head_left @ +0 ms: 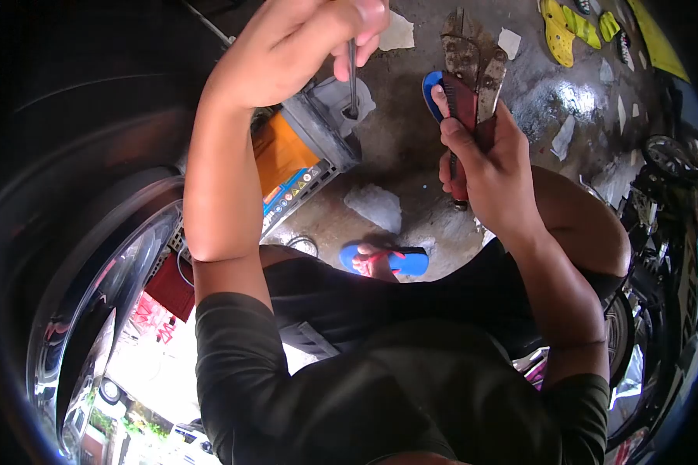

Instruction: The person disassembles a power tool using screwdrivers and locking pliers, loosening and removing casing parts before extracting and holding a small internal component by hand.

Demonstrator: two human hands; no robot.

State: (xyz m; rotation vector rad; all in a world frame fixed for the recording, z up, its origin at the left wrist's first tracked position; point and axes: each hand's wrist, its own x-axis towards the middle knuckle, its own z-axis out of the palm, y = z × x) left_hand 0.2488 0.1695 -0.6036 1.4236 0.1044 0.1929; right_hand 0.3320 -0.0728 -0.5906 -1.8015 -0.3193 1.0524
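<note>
My left hand [322, 35], at the top, is closed round a thin dark metal rod [353, 81]. The rod's lower end is at a grey, irregular piece [337, 97] beside a grey box [322, 128] with an orange side and a label of warning symbols. My right hand [488, 163] is wrapped round a tool with red-brown handles [461, 116] and a rusty, bolted metal head pointing up. Part of the handle is hidden by my fingers.
Blue sandals [407, 261] are on my feet on the wet, dirty floor. Pale scraps [374, 208] lie about. Yellow clogs [558, 35] are at the upper right. A dark, shiny vehicle body [93, 287] stands at the left, and wheels and machine parts [667, 155] at the right.
</note>
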